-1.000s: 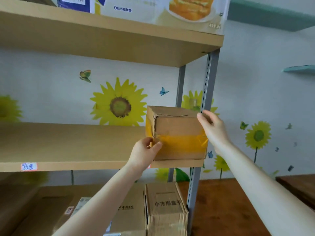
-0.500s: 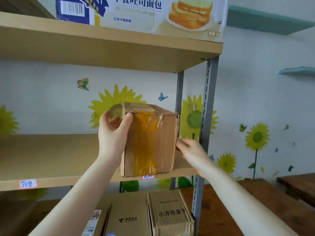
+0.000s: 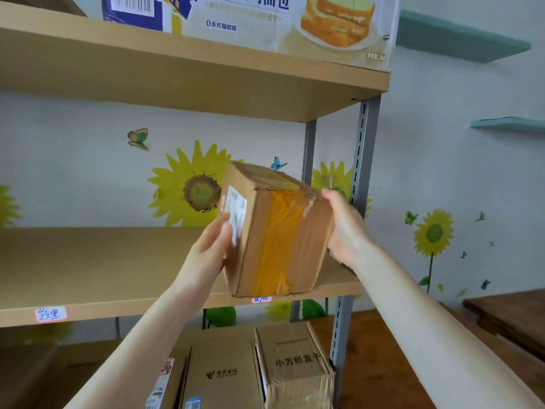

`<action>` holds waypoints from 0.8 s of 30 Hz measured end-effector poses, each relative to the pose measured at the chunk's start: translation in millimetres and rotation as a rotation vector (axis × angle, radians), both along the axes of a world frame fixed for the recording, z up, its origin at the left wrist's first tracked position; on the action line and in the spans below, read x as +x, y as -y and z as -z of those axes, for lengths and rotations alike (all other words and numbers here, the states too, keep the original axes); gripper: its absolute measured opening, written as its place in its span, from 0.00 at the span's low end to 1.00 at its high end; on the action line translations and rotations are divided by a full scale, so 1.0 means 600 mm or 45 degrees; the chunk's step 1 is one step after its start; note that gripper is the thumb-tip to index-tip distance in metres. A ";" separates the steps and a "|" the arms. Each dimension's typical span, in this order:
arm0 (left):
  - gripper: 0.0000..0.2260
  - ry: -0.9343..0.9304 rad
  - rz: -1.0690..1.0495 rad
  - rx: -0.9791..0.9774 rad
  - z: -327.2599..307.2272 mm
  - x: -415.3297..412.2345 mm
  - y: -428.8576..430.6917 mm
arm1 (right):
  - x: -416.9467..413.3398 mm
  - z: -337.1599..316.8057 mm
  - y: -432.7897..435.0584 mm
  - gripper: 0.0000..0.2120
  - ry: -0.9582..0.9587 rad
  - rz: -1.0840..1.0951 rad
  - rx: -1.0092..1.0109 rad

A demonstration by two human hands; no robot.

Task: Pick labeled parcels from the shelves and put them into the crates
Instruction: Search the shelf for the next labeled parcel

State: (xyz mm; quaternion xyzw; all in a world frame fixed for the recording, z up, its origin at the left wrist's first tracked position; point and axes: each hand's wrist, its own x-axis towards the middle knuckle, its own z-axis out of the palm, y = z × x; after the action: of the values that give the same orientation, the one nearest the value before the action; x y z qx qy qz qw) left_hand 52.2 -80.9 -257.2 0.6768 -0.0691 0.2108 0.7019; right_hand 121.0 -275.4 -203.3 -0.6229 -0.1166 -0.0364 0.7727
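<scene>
A brown cardboard parcel [image 3: 283, 231] wrapped with yellowish tape is held tilted in front of the middle shelf [image 3: 103, 270], off its board. A white label shows on its left face. My left hand [image 3: 211, 252] presses that left face, fingers over the label's lower part. My right hand [image 3: 345, 228] grips the right side near the top corner. No crate is in view.
A large bread carton [image 3: 250, 22] sits on the top shelf. Several cardboard boxes [image 3: 292, 364] stand on the shelf below. A grey metal upright [image 3: 364, 160] stands just right of the parcel. A wooden surface [image 3: 507, 317] lies at the right.
The parcel has turned so its labelled face now shows on the left. My left hand dropped lower on that face and my right hand rose to the upper right corner.
</scene>
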 end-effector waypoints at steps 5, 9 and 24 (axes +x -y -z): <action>0.27 -0.221 0.024 -0.027 0.021 -0.001 0.000 | 0.000 0.048 0.075 0.17 0.053 -0.061 0.478; 0.12 -0.120 0.323 -0.100 0.012 -0.014 0.034 | 0.003 0.073 0.101 0.15 0.132 0.215 0.584; 0.23 0.170 0.284 -0.099 0.000 -0.010 0.074 | 0.000 0.114 0.127 0.15 0.166 0.364 0.069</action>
State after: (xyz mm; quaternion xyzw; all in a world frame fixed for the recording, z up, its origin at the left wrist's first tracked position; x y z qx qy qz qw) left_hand 46.4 -125.3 -257.3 0.6217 -0.1822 0.1784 0.7406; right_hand 121.0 -351.5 -271.6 -0.6083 -0.0756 -0.1897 0.7670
